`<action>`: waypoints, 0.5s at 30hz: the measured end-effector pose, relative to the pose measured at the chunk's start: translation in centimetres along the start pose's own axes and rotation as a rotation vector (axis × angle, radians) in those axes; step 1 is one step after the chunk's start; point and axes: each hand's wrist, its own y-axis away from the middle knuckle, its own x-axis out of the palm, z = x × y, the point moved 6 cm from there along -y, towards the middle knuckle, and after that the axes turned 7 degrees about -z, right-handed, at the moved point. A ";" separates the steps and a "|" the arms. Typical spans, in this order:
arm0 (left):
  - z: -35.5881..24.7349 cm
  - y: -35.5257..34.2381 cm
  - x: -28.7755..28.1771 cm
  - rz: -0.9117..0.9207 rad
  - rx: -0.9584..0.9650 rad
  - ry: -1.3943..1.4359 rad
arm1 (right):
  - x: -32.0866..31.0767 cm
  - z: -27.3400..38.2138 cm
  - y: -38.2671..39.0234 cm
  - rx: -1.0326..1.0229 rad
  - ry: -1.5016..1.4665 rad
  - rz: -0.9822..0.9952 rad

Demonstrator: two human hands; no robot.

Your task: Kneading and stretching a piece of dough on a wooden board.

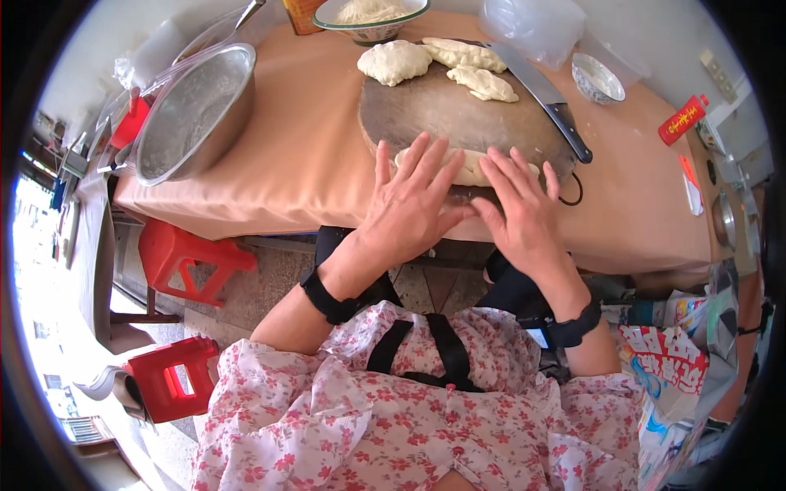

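Across the near edge of a round wooden cutting board (426, 112) lies a long roll of dough (469, 170), partly covered by my fingers. My left hand (413, 196) rests on its left part, fingers stretched out and spread. On the right part lies my right hand (521, 200), its fingers also apart. Toward the back of the board sit a rounded lump of dough (394, 63) and two longer pieces, a far one (463, 54) and a nearer one (483, 83). A cleaver (536, 90) with a black handle lies along the board's right edge.
A large metal basin (201, 114) stands left on the cloth-covered table (303, 147). Behind the board is an enamel bowl (372, 31) of pale strands. Right of the cleaver are a small patterned bowl (596, 82) and a red bottle (684, 119). Red stools (184, 262) stand below left.
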 end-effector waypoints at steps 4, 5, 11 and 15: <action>0.0 -3.4 0.1 0.001 -0.062 0.069 | -0.1 -1.5 -2.7 0.063 -0.037 -0.034; 0.3 -3.7 0.9 0.004 -0.065 0.069 | 0.4 -1.6 -3.1 0.068 -0.075 -0.028; 1.9 -5.4 4.1 0.118 -0.043 -0.040 | 4.0 -3.7 -3.5 0.123 -0.007 0.143; 3.3 -7.1 4.7 0.252 -0.100 -0.022 | 4.9 -4.6 -4.9 0.178 0.049 0.223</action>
